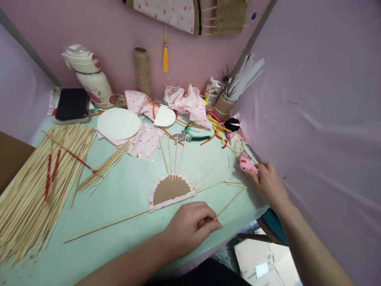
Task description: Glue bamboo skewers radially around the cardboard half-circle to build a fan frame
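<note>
My left hand (pixel 192 228) pinches a thin wooden stick (pixel 230 203) in front of a half-round cardboard piece (pixel 171 190) edged with pink dotted fabric. Several thin sticks fan out from that piece's curved rim, and a longer stick (pixel 107 227) reaches left from its lower corner. On the right, my right hand (pixel 270 184) is wrapped round a pink glue gun (pixel 248 165), its front end pointing away from me near the table's right edge. Short stick pieces (pixel 233 182) lie between the glue gun and the cardboard.
A big bundle of sticks (pixel 35 190) and a smaller one (pixel 105 167) lie left. Green-handled pliers (pixel 190 138), a white oval (pixel 119 124) and pink cloth (pixel 145 141) are behind the cardboard. A bottle (pixel 92 79), twine roll (pixel 143 73) and cup of white strips (pixel 226 105) stand at the back.
</note>
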`<state>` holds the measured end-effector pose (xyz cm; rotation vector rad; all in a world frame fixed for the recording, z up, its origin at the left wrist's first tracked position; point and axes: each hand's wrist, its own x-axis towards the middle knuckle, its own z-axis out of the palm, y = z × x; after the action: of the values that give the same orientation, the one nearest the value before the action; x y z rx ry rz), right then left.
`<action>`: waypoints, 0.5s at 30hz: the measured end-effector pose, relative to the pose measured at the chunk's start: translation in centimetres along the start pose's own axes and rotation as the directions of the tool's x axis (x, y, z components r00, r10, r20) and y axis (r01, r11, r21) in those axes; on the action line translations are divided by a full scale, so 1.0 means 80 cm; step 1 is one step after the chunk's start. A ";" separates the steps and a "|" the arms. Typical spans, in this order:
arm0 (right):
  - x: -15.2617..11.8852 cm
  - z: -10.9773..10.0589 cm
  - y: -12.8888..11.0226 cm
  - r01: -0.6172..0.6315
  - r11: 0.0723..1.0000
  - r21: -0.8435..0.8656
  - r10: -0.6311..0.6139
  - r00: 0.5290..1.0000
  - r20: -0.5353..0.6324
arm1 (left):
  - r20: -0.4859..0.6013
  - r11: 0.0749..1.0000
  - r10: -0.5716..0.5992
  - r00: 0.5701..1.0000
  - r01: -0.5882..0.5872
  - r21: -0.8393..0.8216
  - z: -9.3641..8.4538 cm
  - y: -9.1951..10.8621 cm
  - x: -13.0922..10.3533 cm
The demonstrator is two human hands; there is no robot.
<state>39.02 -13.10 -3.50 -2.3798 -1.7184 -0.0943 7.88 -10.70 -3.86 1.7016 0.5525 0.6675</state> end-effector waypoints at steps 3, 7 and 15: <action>-0.004 0.022 0.036 -0.070 0.989 -0.130 0.071 0.997 0.000 | -0.021 0.966 -0.216 0.976 0.210 -0.147 0.000 0.003 0.004; -0.005 0.012 0.032 0.067 0.980 -0.188 -0.083 0.993 -0.080 | 0.005 0.848 -0.408 0.913 0.381 -0.368 -0.002 0.005 0.012; -0.009 -0.072 -0.135 0.703 0.587 0.402 -0.781 0.622 0.051 | -0.014 0.772 -0.466 0.885 0.399 -0.495 -0.010 0.010 0.019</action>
<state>29.00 -11.71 3.33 -1.3017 -2.4958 0.3459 8.43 -9.30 -2.76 1.0112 0.7758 0.5258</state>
